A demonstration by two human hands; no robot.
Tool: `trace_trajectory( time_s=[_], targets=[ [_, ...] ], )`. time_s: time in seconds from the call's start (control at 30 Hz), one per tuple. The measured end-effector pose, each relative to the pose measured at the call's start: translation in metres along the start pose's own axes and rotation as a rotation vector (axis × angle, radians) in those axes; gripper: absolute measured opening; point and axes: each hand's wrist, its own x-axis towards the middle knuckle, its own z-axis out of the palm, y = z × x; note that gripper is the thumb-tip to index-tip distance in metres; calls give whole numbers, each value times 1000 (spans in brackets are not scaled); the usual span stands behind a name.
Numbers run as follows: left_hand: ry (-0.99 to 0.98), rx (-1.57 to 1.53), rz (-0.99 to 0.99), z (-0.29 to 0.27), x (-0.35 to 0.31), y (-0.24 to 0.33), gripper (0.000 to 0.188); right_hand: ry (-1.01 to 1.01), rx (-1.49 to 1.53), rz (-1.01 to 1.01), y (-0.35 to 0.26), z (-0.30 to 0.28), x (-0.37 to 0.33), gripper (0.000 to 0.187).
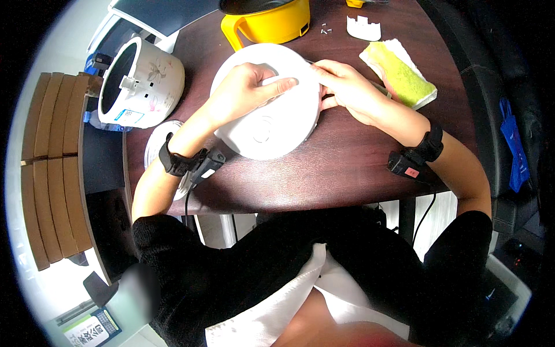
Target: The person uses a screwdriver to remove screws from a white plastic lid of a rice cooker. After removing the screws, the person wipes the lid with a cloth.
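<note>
A round white lid (283, 124), which looks like an appliance lid, lies on the dark wood table in front of me. My left hand (245, 89) rests on its upper left part, the thumb stretched across the top and the other fingers curled, partly hidden, so it holds the lid. At the lid's right edge, my right hand (350, 89) has its fingers closed together. A slim pale-green piece shows behind that hand near the wrist; what the fingers grip is mostly hidden.
A white flowered cooker body (153, 87) stands at left, with a coiled white cord (155, 144) near it. At the back are a yellow pot (274, 24), several small screws (325, 29) and a white plastic part (363, 29). A green-and-white cloth (399, 72) lies right.
</note>
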Motion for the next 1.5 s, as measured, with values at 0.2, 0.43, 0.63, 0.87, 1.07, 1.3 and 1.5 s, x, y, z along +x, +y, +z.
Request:
trace_trajectory(
  time_s=[0.2,0.43,0.63,0.87,1.07,1.3,1.5],
  targets=[
    [-86,-142,-172,-6,1,6,50,9,-11,18,0,-2,0,38],
    [-41,-51,-82,-3,-1,5,52,12,-55,-46,-3,0,5,37],
    [-184,-358,-236,-12,-9,-15,53,121,-268,-31,0,-12,15,38],
    [-132,-153,-44,-3,-21,-34,31,221,-1082,-710,-3,1,27,43],
    [106,118,25,-9,-56,-37,47,-297,-1134,-774,-9,45,47,30],
    [241,314,-44,8,-98,-50,72,-499,-1274,-658,2,74,73,34],
    [253,302,-40,8,-101,-55,73,-515,-1317,-527,-5,85,77,40]
  ],
)
